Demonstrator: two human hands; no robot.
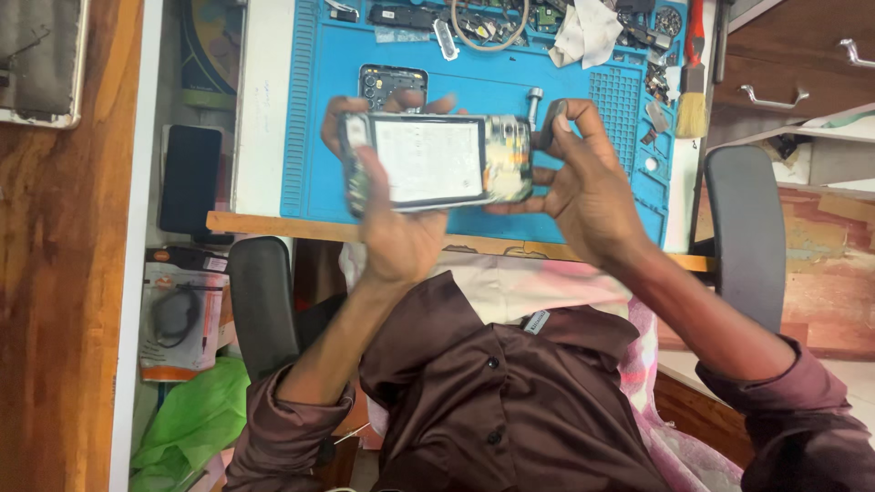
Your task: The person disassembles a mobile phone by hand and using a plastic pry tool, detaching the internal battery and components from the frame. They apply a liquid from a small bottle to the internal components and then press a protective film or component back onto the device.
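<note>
Both hands — left hand [394, 228], right hand [583, 196] — hold opened phone [437, 162] (blue mat [565, 91] beneath).

**Materials and finishes, as seen**

Opened phone [436, 162] in my left grip [394, 232]: pale matt inner plate, bare metal-looking shielding and board at one end, dark glossy frame. Right grip [592, 196] pinches a small dark matt piece [553, 117]. Work mat [474, 82]: blue, rubbery, matt, moulded ridges and grid. Table [273, 223] edge: bare light wood, smooth. Brush [693, 87]: glossy red handle, pale coarse bristles. Crumpled white cloth or paper [588, 32], can't tell which. My shirt [492, 392]: brown woven cloth, slight sheen. Chair arms [260, 301]: black matt plastic.
</note>
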